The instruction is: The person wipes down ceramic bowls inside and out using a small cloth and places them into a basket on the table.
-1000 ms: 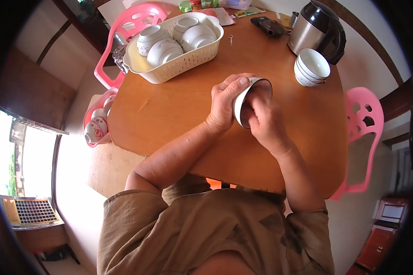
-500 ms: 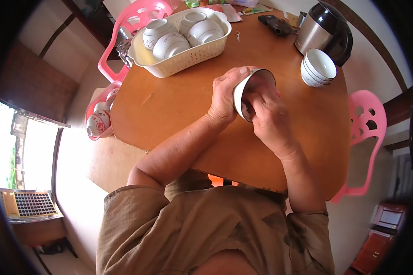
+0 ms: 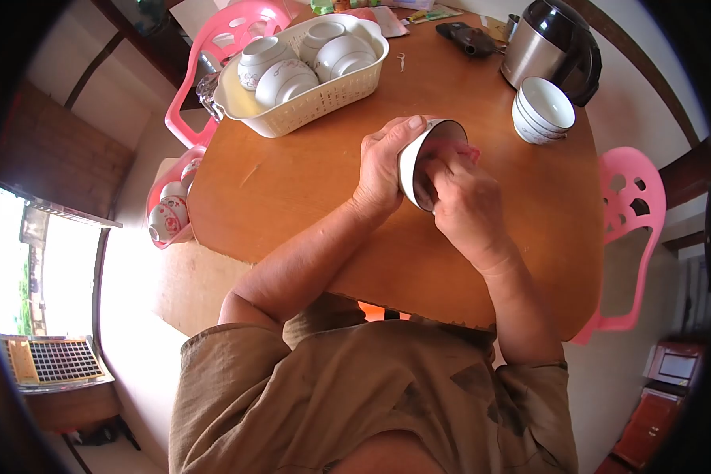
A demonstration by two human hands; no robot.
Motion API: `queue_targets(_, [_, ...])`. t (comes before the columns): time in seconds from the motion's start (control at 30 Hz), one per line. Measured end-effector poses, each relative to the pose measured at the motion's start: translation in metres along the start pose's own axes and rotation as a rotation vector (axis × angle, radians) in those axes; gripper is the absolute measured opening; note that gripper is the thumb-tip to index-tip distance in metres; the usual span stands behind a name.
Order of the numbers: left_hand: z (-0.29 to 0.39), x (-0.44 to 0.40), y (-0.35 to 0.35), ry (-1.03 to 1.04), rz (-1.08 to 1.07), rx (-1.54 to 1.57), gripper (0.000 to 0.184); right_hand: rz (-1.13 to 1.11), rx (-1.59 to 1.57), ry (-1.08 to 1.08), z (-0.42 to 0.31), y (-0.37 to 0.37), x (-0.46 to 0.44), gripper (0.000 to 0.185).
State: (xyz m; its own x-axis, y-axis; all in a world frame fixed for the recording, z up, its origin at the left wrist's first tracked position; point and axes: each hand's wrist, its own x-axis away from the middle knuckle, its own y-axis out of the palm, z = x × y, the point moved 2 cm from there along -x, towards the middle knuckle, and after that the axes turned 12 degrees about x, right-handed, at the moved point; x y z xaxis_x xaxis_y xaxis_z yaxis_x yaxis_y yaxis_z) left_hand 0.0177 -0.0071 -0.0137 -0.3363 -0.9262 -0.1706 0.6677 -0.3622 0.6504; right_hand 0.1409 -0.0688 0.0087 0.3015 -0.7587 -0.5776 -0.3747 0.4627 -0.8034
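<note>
My left hand point(image 3: 381, 167) is wrapped round the outside of a white bowl point(image 3: 408, 164) with a dark rim, thumb near the upper edge. The bowl is tilted on its side above the table, its opening towards the right. Inside it are the fingers of my right hand point(image 3: 468, 207), closed on a pink cloth point(image 3: 472, 152), of which only a small part shows. My right fingertips are hidden within the bowl.
A cream basket point(image 3: 312, 107) with several upturned bowls stands at the back left of the wooden table point(image 3: 292, 186). At the right are stacked bowls point(image 3: 547, 112) and a steel kettle point(image 3: 539, 49). Pink chairs point(image 3: 632, 229) flank the table; a pink basket point(image 3: 159, 241) holds patterned bowls.
My right hand has shifted slightly within the bowl, and more of the pink cloth shows past the rim. My left hand keeps its hold. The whole view has shifted a little.
</note>
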Motion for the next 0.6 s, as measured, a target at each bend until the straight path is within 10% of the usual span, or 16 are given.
queue_targets(0.17, [-0.016,0.005,0.012,-0.276,0.057,0.385,0.053,0.092,-0.206,0.062,0.009,0.000,-0.001,0.019])
queue_targets(0.3, [-0.038,-0.011,-0.024,-0.460,0.025,0.669,0.043,-0.179,-1.007,0.145,0.011,-0.006,-0.003,0.023])
queue_targets(0.37, [-0.034,-0.008,-0.027,0.081,-0.236,-0.197,0.036,-0.150,-0.857,0.002,0.013,-0.015,-0.007,0.023])
queue_targets(0.47, [-0.032,-0.004,-0.025,0.239,-0.392,-0.848,0.035,-0.009,-0.590,-0.102,0.011,-0.011,-0.007,0.026])
queue_targets(0.6, [-0.045,-0.008,-0.017,-0.066,-0.345,-0.095,0.043,0.278,-0.062,-0.252,-0.001,-0.015,-0.012,0.032])
